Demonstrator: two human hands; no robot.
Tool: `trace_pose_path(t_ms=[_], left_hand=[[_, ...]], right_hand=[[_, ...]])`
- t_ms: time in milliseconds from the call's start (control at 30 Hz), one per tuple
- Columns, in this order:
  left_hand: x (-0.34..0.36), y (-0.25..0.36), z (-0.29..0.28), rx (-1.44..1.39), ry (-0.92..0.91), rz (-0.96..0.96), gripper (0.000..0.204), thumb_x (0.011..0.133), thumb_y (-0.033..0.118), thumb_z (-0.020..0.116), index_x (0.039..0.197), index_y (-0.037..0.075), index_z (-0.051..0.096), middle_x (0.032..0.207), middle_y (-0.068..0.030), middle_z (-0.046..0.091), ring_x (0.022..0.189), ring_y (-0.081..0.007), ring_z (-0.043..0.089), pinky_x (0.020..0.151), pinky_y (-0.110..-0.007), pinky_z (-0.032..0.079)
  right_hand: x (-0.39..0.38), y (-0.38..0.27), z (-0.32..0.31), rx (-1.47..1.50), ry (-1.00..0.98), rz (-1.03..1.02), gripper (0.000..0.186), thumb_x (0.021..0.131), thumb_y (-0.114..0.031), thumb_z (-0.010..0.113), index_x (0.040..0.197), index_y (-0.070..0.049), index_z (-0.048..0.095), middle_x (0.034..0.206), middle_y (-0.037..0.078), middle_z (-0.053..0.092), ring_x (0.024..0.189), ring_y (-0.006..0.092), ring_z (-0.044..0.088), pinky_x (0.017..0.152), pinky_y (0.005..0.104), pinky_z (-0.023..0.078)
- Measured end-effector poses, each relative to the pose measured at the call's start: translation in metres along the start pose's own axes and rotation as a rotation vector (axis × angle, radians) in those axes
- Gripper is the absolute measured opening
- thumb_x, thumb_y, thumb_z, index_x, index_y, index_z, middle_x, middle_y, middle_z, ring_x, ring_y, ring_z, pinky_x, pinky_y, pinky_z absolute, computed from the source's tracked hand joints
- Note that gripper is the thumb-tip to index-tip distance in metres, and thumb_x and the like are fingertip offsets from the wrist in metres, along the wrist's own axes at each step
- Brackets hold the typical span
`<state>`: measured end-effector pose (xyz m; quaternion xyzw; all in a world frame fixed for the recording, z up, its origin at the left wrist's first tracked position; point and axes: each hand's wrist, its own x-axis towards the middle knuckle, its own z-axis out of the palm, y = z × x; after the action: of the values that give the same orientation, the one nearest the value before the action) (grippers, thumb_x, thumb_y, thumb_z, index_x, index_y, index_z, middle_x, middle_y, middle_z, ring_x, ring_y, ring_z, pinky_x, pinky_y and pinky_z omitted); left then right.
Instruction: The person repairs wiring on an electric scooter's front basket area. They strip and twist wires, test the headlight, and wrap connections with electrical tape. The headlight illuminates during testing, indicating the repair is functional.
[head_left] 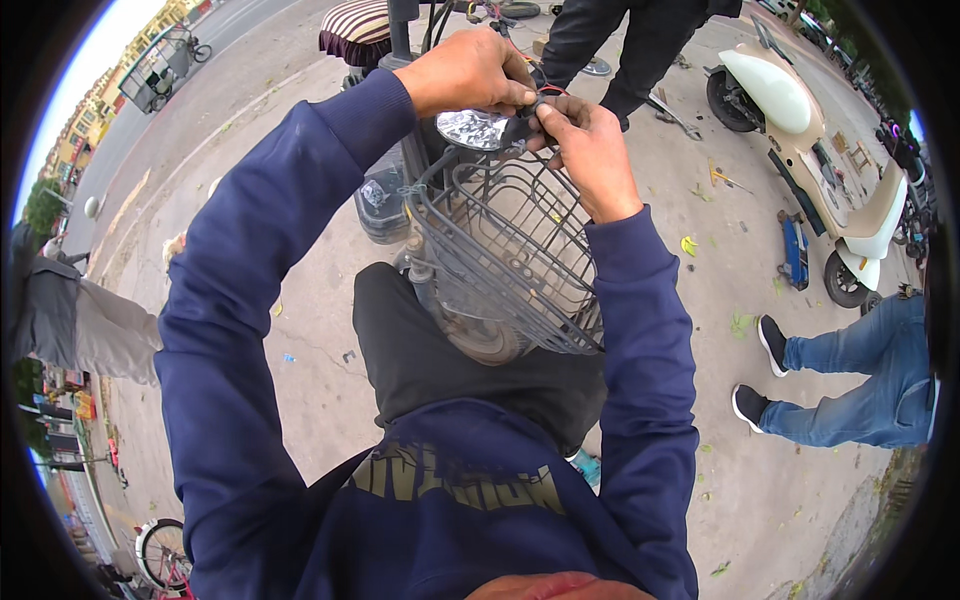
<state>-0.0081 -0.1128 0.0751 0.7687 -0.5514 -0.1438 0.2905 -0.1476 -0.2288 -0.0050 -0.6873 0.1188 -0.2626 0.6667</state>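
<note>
Above the front of a scooter, my left hand (478, 72) and my right hand (590, 150) meet with their fingertips pinched close together. A thin red and black wire (551, 90) runs out at the pinch, and both hands appear closed on it. Its end is hidden by my fingers. Just below my hands is the round silver headlight (472, 129). Under the right wrist, the black wire basket (510, 250) hangs on the scooter's front, over its front wheel (485, 340).
Dark-trousered legs (640, 45) stand just beyond the scooter. At the right are a person in jeans (860, 375), a cream scooter (800, 130), a blue jack-like tool (795, 250) and a yellow-handled tool (722, 176). A striped seat (356, 28) is behind the headlight.
</note>
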Motion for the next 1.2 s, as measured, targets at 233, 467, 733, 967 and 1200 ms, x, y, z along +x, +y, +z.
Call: trace_pose_path(t_ms=[233, 467, 733, 967, 1200], left_hand=[[0.002, -0.002, -0.007, -0.125, -0.060, -0.077, 0.029, 0.085, 0.012, 0.078, 0.103, -0.009, 0.072, 0.090, -0.0116, 0.073, 0.078, -0.0146, 0.070, 0.075, -0.025, 0.059], [0.006, -0.003, -0.008, -0.186, -0.111, -0.081, 0.026, 0.083, 0.012, 0.080, 0.099, -0.007, 0.073, 0.087, -0.0104, 0.073, 0.080, -0.0148, 0.071, 0.076, -0.025, 0.059], [0.010, 0.006, -0.004, -0.097, -0.140, -0.088, 0.017, 0.079, 0.009, 0.081, 0.084, -0.005, 0.073, 0.072, -0.0065, 0.069, 0.064, -0.0112, 0.065, 0.062, -0.023, 0.054], [0.012, 0.001, 0.000, -0.024, -0.074, -0.059, 0.020, 0.079, 0.011, 0.081, 0.081, -0.006, 0.071, 0.070, -0.0075, 0.068, 0.063, -0.0124, 0.067, 0.061, -0.023, 0.056], [0.002, -0.010, 0.015, 0.004, 0.086, 0.125, 0.016, 0.084, 0.011, 0.076, 0.086, -0.005, 0.071, 0.072, -0.0084, 0.069, 0.063, -0.0124, 0.067, 0.059, -0.025, 0.054]], right_hand=[[0.003, -0.005, 0.002, 0.040, -0.037, 0.003, 0.026, 0.096, -0.010, 0.061, 0.109, 0.012, 0.064, 0.088, 0.010, 0.068, 0.065, 0.0134, 0.065, 0.055, 0.0239, 0.044], [0.006, -0.006, -0.006, 0.048, -0.061, 0.064, 0.028, 0.094, -0.014, 0.065, 0.110, 0.009, 0.066, 0.085, 0.007, 0.068, 0.065, 0.0110, 0.065, 0.049, 0.0213, 0.041], [0.008, -0.005, -0.015, 0.033, -0.081, 0.100, 0.030, 0.092, -0.014, 0.067, 0.112, 0.009, 0.064, 0.086, 0.008, 0.069, 0.068, 0.0109, 0.065, 0.054, 0.0211, 0.044], [0.010, -0.017, -0.009, -0.029, -0.004, 0.074, 0.027, 0.093, -0.019, 0.068, 0.099, 0.008, 0.068, 0.079, 0.006, 0.069, 0.064, 0.0093, 0.063, 0.051, 0.0206, 0.044], [0.011, -0.007, 0.000, -0.006, 0.079, -0.012, 0.024, 0.092, -0.012, 0.069, 0.095, 0.011, 0.066, 0.076, 0.007, 0.067, 0.063, 0.0099, 0.062, 0.053, 0.0225, 0.045]])
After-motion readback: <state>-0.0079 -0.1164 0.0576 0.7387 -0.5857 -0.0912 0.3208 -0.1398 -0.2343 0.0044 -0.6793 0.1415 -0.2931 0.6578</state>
